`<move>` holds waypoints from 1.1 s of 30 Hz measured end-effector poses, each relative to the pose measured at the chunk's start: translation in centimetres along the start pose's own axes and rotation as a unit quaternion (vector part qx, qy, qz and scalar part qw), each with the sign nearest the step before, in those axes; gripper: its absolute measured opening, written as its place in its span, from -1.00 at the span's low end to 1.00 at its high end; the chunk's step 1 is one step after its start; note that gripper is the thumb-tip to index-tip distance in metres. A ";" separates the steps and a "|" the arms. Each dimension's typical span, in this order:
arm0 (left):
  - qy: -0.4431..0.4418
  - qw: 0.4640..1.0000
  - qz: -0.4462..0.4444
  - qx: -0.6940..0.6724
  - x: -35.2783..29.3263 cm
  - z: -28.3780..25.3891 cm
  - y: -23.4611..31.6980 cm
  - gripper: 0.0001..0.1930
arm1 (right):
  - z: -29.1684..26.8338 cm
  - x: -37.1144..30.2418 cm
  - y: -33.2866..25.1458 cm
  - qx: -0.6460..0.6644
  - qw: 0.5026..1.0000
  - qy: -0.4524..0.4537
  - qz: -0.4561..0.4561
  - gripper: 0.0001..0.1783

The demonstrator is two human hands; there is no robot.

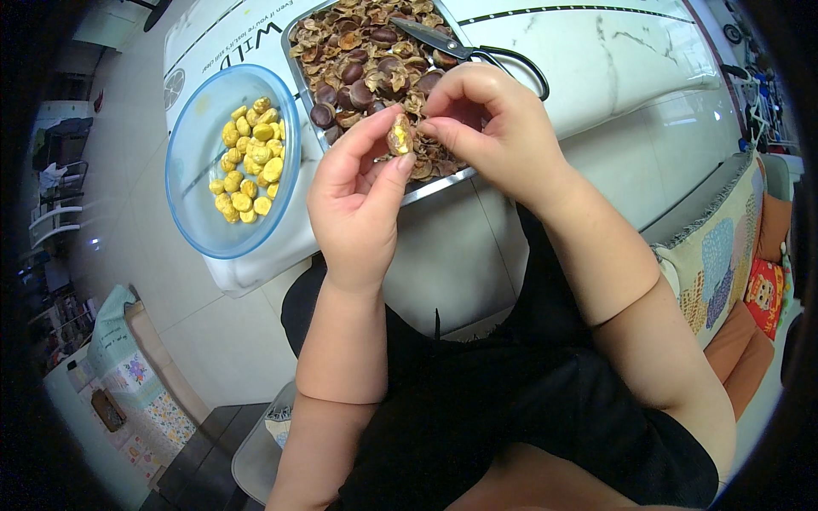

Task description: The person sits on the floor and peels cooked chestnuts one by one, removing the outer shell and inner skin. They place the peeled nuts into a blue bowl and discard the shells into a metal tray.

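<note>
My left hand grips a partly peeled chestnut between thumb and fingers, with yellow flesh showing through its brown skin. Close beside it, my right hand has thumb and forefinger pinched together; whatever is between them is too small to make out. Below both hands lies a metal tray full of brown shells and several dark whole chestnuts. Black-handled scissors rest across the tray's far right corner. To the left, a clear blue-rimmed oval bowl holds many peeled yellow chestnuts.
Bowl and tray stand on a table with a white marble-patterned cover. A sofa with a patterned throw and orange-brown cushions is at the right. Another cloth-covered seat is at the lower left, on the tiled floor.
</note>
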State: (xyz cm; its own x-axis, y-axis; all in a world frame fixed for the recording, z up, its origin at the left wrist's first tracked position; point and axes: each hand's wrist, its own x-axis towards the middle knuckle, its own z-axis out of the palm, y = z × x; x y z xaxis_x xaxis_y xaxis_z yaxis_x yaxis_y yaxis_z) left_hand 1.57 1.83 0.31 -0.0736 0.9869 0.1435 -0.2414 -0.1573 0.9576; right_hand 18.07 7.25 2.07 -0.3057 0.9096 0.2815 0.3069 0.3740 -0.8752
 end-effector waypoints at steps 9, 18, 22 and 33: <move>0.008 0.998 -0.043 -0.035 -0.1 0.0 0.1 -0.73 | 0.2 0.2 0.8 0.334 0.924 -0.093 0.158 -0.80; 0.031 0.941 0.111 0.317 0.1 -0.5 -0.5 -0.89 | 0.2 -0.1 0.1 0.114 0.984 -0.077 0.114 -0.83; 0.022 0.917 0.141 0.374 0.1 -0.3 -0.1 -0.90 | 0.2 -0.2 -0.1 0.078 0.990 -0.068 0.095 -0.85; 0.014 0.905 0.134 0.403 0.1 -0.3 0.0 -0.93 | 0.2 -0.2 0.1 0.060 0.993 -0.077 0.074 -0.86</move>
State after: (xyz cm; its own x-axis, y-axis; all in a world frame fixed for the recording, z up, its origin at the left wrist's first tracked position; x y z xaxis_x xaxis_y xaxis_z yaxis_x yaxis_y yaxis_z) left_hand 1.30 1.92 0.30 -0.0524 0.9142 0.4019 0.5714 -0.3026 0.7628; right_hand 18.00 7.05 1.86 -0.4018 0.9111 0.0915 0.2521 0.2061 -0.9455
